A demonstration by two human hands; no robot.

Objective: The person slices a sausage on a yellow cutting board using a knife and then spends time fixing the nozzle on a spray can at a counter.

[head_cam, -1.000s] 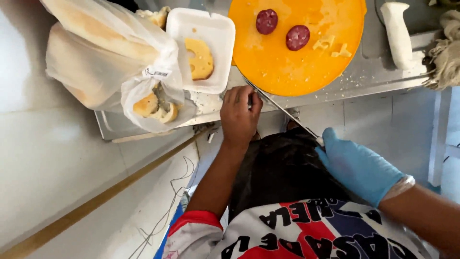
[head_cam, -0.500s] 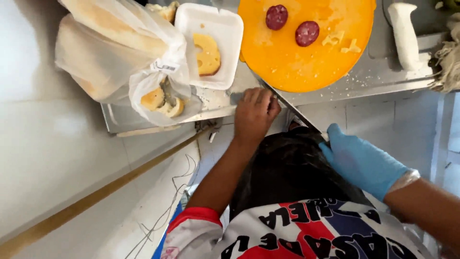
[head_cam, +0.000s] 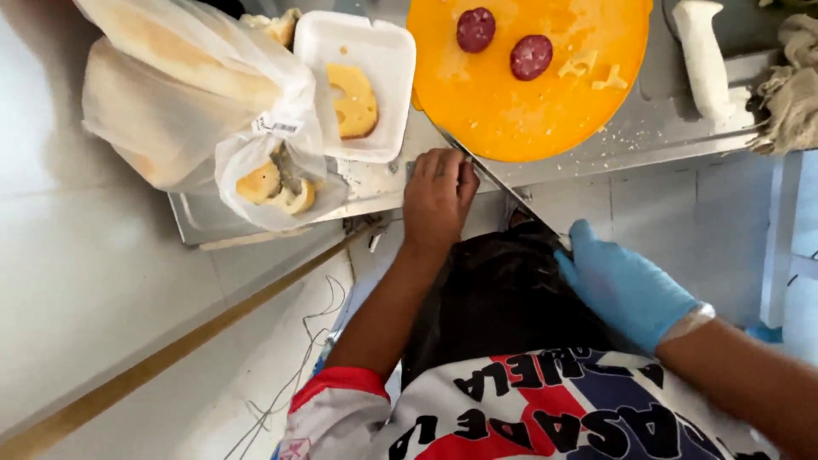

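1. A white foam tray (head_cam: 362,51) sits on the metal surface (head_cam: 648,128). In it lies one pale yellow slice of cheese (head_cam: 352,100) with round holes, plus a few crumbs.
2. Left of the tray, a thin, crinkled clear plastic bag (head_cam: 183,111) holds long pale bread loaves. Its lower end sags over the surface's front edge, with small rounded bread pieces (head_cam: 273,186) showing through the film.
3. A round orange cutting board (head_cam: 528,72) lies just right of the tray. On it are two dark red round sausage slices (head_cam: 503,43) and some small scraps of cheese. The board looks smooth and a little greasy.
4. The surface is dull steel, dusted with crumbs. A white handle-shaped object (head_cam: 703,55) lies to the right of the board, and a frayed beige cloth (head_cam: 792,85) is bunched at the far right.
5. The bare left hand (head_cam: 436,200) rests at the surface's front edge, fingers curled and close together, fingertips pressing down by the blade of a long thin knife (head_cam: 498,183). I cannot tell whether it grips anything.
6. The right hand (head_cam: 626,285), in a blue glove, is closed around the knife's handle end, low in front of the person's dark apron. The blade runs up and left from it, reaching the near rim of the orange board beside the left fingertips.
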